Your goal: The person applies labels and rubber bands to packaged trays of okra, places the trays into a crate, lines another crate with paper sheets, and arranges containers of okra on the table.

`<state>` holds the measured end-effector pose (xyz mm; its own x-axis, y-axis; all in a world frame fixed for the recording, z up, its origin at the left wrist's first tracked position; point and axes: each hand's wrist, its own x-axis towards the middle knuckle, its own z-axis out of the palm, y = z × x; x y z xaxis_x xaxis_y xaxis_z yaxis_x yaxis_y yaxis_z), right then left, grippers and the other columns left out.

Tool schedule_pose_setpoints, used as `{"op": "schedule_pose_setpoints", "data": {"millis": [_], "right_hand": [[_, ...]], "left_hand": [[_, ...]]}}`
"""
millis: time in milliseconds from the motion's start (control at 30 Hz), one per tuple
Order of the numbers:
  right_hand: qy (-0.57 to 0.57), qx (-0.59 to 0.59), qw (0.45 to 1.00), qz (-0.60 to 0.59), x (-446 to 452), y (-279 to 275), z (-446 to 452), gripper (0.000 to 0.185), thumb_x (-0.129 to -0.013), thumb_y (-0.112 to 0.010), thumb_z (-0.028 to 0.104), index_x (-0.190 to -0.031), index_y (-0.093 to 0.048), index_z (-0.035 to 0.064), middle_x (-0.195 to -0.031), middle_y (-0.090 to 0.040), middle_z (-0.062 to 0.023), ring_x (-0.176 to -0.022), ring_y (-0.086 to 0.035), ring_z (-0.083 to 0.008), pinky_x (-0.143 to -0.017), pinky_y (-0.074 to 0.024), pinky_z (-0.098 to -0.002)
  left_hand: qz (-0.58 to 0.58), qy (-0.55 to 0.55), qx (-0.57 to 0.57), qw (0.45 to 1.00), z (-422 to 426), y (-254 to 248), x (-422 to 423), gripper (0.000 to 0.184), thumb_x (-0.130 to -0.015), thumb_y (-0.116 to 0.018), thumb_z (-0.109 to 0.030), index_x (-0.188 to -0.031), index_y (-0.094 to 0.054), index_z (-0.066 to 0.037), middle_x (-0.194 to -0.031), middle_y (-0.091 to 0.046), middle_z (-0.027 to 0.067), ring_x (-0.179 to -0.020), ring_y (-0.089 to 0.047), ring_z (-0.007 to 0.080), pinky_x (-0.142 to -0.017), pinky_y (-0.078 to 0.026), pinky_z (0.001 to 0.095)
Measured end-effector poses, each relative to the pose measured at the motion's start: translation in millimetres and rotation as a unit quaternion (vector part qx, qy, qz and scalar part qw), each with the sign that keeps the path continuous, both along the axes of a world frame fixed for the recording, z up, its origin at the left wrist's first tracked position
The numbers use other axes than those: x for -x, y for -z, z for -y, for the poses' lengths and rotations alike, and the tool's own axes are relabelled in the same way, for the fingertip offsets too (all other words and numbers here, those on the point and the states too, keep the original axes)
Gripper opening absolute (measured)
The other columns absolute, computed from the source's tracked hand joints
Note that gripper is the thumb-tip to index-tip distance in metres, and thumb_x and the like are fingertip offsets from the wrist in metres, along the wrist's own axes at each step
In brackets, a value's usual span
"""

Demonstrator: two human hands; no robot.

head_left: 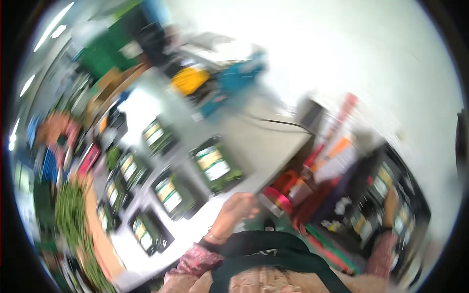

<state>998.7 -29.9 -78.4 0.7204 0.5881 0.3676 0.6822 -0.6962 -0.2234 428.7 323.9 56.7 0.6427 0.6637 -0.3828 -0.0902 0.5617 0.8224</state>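
My left hand [235,213] is over the table's near edge, its fingers curled and blurred; I cannot make out anything in it. Beyond it on the table [266,141] lie several labelled black trays of green produce, the nearest being one tray [216,165]. My right hand [390,207] reaches down into a black crate [337,188] at the right, which holds more labelled packs [382,180]. Its fingers are blurred among the packs, so its hold cannot be made out.
A pile of long green stalks [73,210] lies at the left. Red and pink items [281,198] stand between table and crate. A yellow item [189,80] and a blue item [242,73] sit at the far end. Another person [58,132] is at the left.
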Motion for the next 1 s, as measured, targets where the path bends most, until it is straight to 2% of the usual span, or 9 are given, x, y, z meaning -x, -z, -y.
{"op": "schedule_pose_setpoints", "data": {"millis": [67,133,233,267,367,467,567,800,1000], "right_hand": [[0.142,0.027,0.985,-0.095,16,-53,-32,0.049,-0.098,-0.049,0.037,-0.116,-0.057,-0.0087,-0.108,-0.061,-0.0297,-0.093,-0.059,-0.0441,-0.082,-0.0461,-0.0457],[0.068,-0.054,0.994,0.074,-8,-49,-29,0.051,-0.095,-0.056,0.036,-0.119,-0.055,-0.0095,-0.112,-0.06,-0.0307,-0.098,-0.06,-0.0411,-0.086,-0.0461,-0.0434],[0.061,-0.126,0.99,0.016,1,-110,-103,0.044,-0.097,-0.054,0.029,-0.121,-0.055,-0.008,-0.119,-0.059,-0.0267,-0.109,-0.058,-0.0347,-0.093,-0.0448,-0.0382],[-0.074,-0.136,0.979,0.133,41,-116,-140,0.039,-0.1,-0.049,0.024,-0.121,-0.055,-0.0073,-0.119,-0.06,-0.0214,-0.109,-0.057,-0.0317,-0.095,-0.0437,-0.0344],[-0.215,-0.165,0.923,-0.273,206,-186,-277,0.032,-0.1,-0.047,0.022,-0.119,-0.058,-0.0025,-0.11,-0.063,-0.0131,-0.097,-0.061,-0.0229,-0.084,-0.049,-0.0321],[-0.474,-0.124,0.872,-0.002,309,-176,-379,0.022,-0.096,-0.053,0.014,-0.102,-0.065,-0.0044,-0.094,-0.066,-0.0143,-0.08,-0.063,-0.0207,-0.073,-0.05,-0.0307],[-0.517,-0.099,0.85,-0.008,395,-169,-458,0.014,-0.089,-0.06,0.008,-0.093,-0.065,-0.0037,-0.084,-0.066,-0.0135,-0.071,-0.062,-0.0205,-0.065,-0.0477,-0.0291],[-0.507,-0.12,0.834,-0.18,508,-184,-641,0.025,-0.089,-0.061,0.025,-0.096,-0.068,0.0014,-0.085,-0.066,-0.0164,-0.076,-0.064,-0.029,-0.067,-0.0476,-0.0329],[-0.371,-0.098,0.923,0.02,481,-161,-766,0.021,-0.082,-0.064,0.024,-0.088,-0.068,0.0041,-0.087,-0.067,-0.017,-0.083,-0.066,-0.0351,-0.07,-0.0508,-0.044]], "left_hand": [[0.017,-0.066,0.019,0.997,3,-1,23,0.027,-0.098,-0.055,-0.022,-0.118,-0.055,-0.003,-0.11,-0.06,0.009,-0.095,-0.063,0.0181,-0.081,-0.05,0.0316],[0.011,-0.132,-0.004,0.991,6,-5,57,0.024,-0.098,-0.055,-0.021,-0.115,-0.056,-0.004,-0.108,-0.06,0.0081,-0.094,-0.063,0.0175,-0.08,-0.05,0.0309],[-0.009,-0.251,-0.055,0.966,12,-2,114,0.022,-0.098,-0.053,-0.021,-0.112,-0.057,-0.004,-0.103,-0.062,0.0071,-0.091,-0.062,0.0165,-0.077,-0.05,0.0292],[-0.027,-0.298,-0.08,0.951,14,2,135,0.02,-0.098,-0.053,-0.02,-0.11,-0.058,-0.004,-0.098,-0.063,0.0066,-0.086,-0.063,0.0155,-0.073,-0.05,0.0278],[-0.06,-0.444,-0.097,0.889,18,-1,203,0.018,-0.097,-0.055,-0.017,-0.104,-0.059,-0.002,-0.093,-0.063,0.0059,-0.078,-0.061,0.0128,-0.066,-0.048,0.025],[-0.114,-0.578,-0.07,0.805,24,4,270,0.018,-0.096,-0.055,-0.019,-0.1,-0.06,-0.003,-0.088,-0.062,0.0059,-0.076,-0.059,0.0116,-0.063,-0.046,0.0235],[-0.164,-0.634,-0.105,0.748,37,10,332,0.016,-0.095,-0.058,-0.019,-0.096,-0.06,-0.003,-0.083,-0.06,0.0017,-0.072,-0.055,0.0083,-0.061,-0.042,0.0217],[-0.343,-0.556,-0.036,0.756,60,101,437,0.033,-0.093,-0.063,-0.028,-0.11,-0.059,0.0,-0.092,-0.062,0.0053,-0.076,-0.057,0.0118,-0.065,-0.047,0.0251],[-0.369,-0.476,-0.057,0.796,48,115,437,0.046,-0.088,-0.068,-0.032,-0.116,-0.059,0.003,-0.104,-0.062,0.011,-0.083,-0.056,0.0162,-0.07,-0.048,0.0293]]}}
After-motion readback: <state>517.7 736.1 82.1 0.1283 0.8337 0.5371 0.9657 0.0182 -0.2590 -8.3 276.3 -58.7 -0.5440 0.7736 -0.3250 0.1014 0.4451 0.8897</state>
